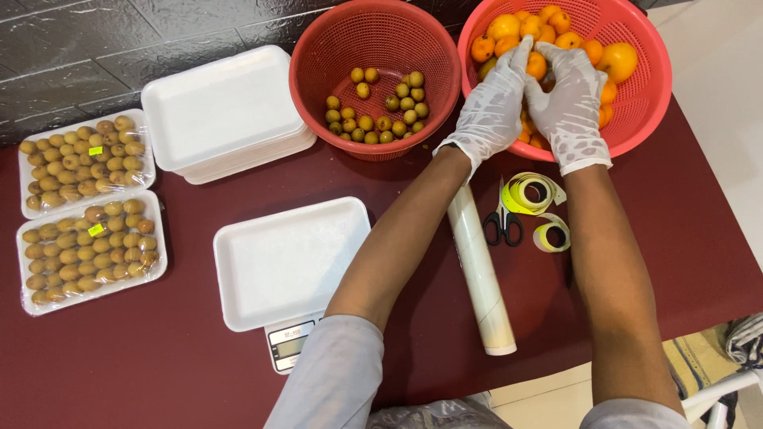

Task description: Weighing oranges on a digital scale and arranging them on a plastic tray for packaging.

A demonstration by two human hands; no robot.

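Nearest the viewer, an empty white foam tray (290, 258) sits on a small kitchen scale (290, 345) on the dark red table (143, 357). Beside it lie a roll of clear film (479, 270), black-handled scissors (502, 218) and yellow sticker rolls (534, 195). Farther off, the gloved left hand (493, 107) and gloved right hand (568, 103) reach into the red plastic basket (648, 103), fingers curled together around round orange fruits (536, 63). A second red basket of small brown-yellow fruits (377, 107) stands just left
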